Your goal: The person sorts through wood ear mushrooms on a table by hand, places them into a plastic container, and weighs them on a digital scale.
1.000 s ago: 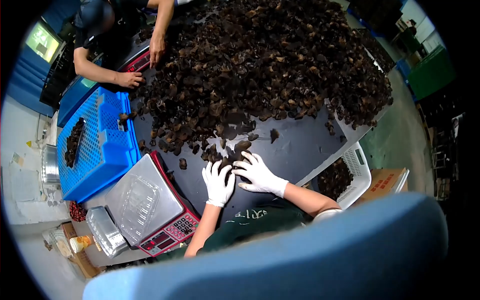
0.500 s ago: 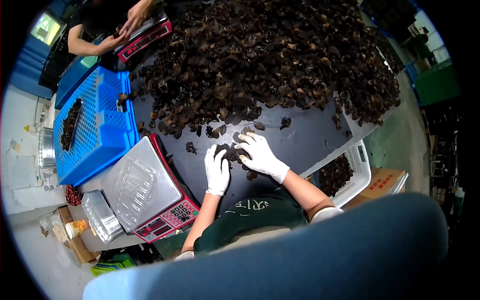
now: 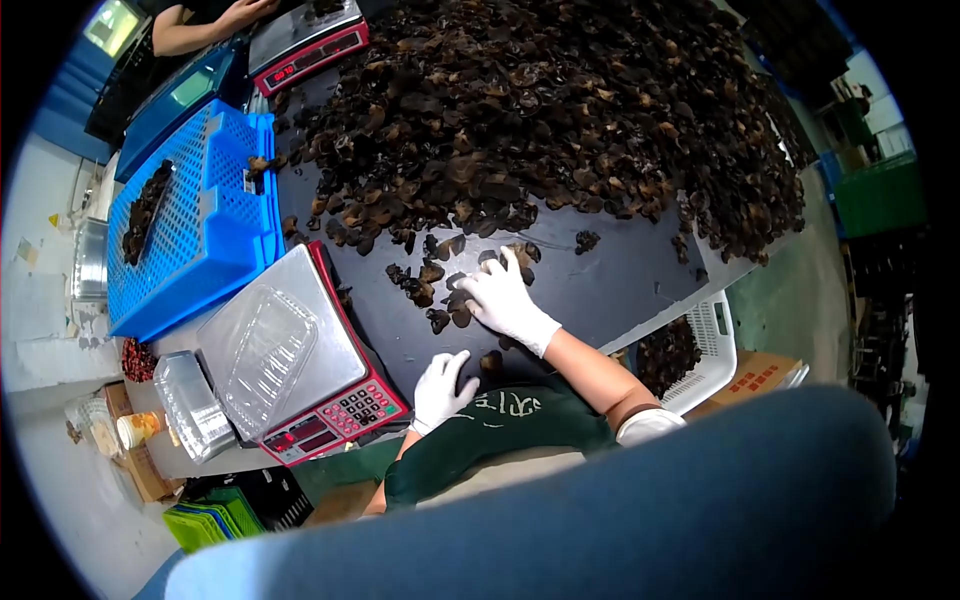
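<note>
My right hand [image 3: 503, 300], in a white glove, reaches over the dark tabletop [image 3: 610, 280]. Its fingers are spread and touch a few loose wood ear mushrooms [image 3: 461, 312]. Nearer my body, my left hand [image 3: 438, 393], also gloved, hovers by the table's front edge with thumb and fingers apart and nothing in it. More small mushroom clumps lie just left of my right fingers. Beyond them rises a large heap of dark brown wood ear mushrooms [image 3: 500, 120].
Left of me, a red-edged scale [image 3: 345, 345] bears a clear plastic tray [image 3: 272, 345]. Behind it stands a blue crate [image 3: 240, 230] with a mushroom-filled tray on top. A second scale [image 3: 310, 50] is beside another person's arm [image 3: 190, 35]. A white basket [image 3: 715, 350] of mushrooms stands at right.
My left hand has drawn back from the mushrooms toward my body. The mushrooms by my right hand lie more spread out. The other person's hands have moved off the far scale.
</note>
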`<state>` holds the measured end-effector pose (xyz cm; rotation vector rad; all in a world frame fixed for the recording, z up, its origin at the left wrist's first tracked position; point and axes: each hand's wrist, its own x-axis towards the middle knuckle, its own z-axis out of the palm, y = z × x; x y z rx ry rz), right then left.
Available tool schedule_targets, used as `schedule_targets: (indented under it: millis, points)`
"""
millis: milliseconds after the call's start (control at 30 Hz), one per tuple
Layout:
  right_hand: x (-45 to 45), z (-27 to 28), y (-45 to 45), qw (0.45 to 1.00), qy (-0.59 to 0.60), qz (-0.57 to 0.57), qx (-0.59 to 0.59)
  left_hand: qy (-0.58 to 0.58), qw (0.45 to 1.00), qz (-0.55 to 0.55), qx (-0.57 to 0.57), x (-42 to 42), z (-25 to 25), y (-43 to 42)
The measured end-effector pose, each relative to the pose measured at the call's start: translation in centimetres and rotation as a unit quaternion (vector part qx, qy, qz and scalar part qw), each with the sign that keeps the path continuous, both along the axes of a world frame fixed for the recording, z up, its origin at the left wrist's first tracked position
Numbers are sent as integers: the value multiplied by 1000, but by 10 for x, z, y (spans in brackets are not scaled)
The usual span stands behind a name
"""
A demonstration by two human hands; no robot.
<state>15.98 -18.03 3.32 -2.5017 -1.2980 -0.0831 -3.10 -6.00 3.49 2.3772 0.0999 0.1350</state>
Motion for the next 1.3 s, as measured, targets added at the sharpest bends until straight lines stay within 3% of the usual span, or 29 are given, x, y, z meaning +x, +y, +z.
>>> schedule_targets:
  millis: [100, 133, 200, 233, 333, 400, 533, 600, 733, 800, 867, 933, 967, 1000, 1067, 1133, 1267, 1300]
  points:
    - [9, 13, -6, 990, 57, -52, 122, 76, 997, -33, -2, -18, -13, 2]
    - [11, 31, -11, 988, 47, -70, 130, 88, 995, -36, -22, -20, -15, 2]
    - [18, 39, -20, 967, 194, -84, 139, 112, 992, -32, -37, -19, -18, 0]
    - [11, 44, -18, 970, 170, -72, 156, 136, 989, -31, -49, -18, -19, -1]
    - [-13, 36, -7, 982, 162, -23, 99, 128, 990, -34, -43, -13, -22, -2]
    - [-26, 13, 7, 991, 131, -15, -15, 61, 997, -27, -34, -13, -25, -4]
    - [-20, -8, 14, 979, 198, -18, 32, 55, 998, -23, -18, -17, -40, -2]
    - [-5, 9, 0, 954, 270, 15, 132, 45, 999, -16, -16, -18, -44, -3]
    - [16, 74, -61, 880, 445, -62, 150, 73, 997, -3, -2, -16, -38, -7]
    - [28, 66, -117, 898, 406, -56, 160, 71, 997, -8, -3, -14, -37, -7]
    - [33, 78, -179, 892, 437, -104, 53, 93, 995, -44, 18, -13, -40, -3]
    - [33, 92, -226, 841, 408, -225, -275, 115, 989, -84, -42, -7, -28, 9]
    - [24, 90, -246, 843, 351, -283, -292, 137, 978, -118, -100, -1, -18, 14]
    - [16, 88, -259, 840, 292, -339, -308, 126, 985, -92, -69, 7, -5, 15]
    - [10, 98, -255, 818, 304, -377, -309, 88, 996, -4, -34, 32, 21, 21]
    - [4, 82, -248, 888, 211, -380, -152, -7, 998, 60, -22, 57, 22, 33]
    - [10, 60, -190, 950, 169, -262, -34, -87, 987, 128, 50, 115, 12, 47]
    - [10, 53, -173, 959, 158, -234, 5, -115, 977, 142, 112, 126, -4, 51]
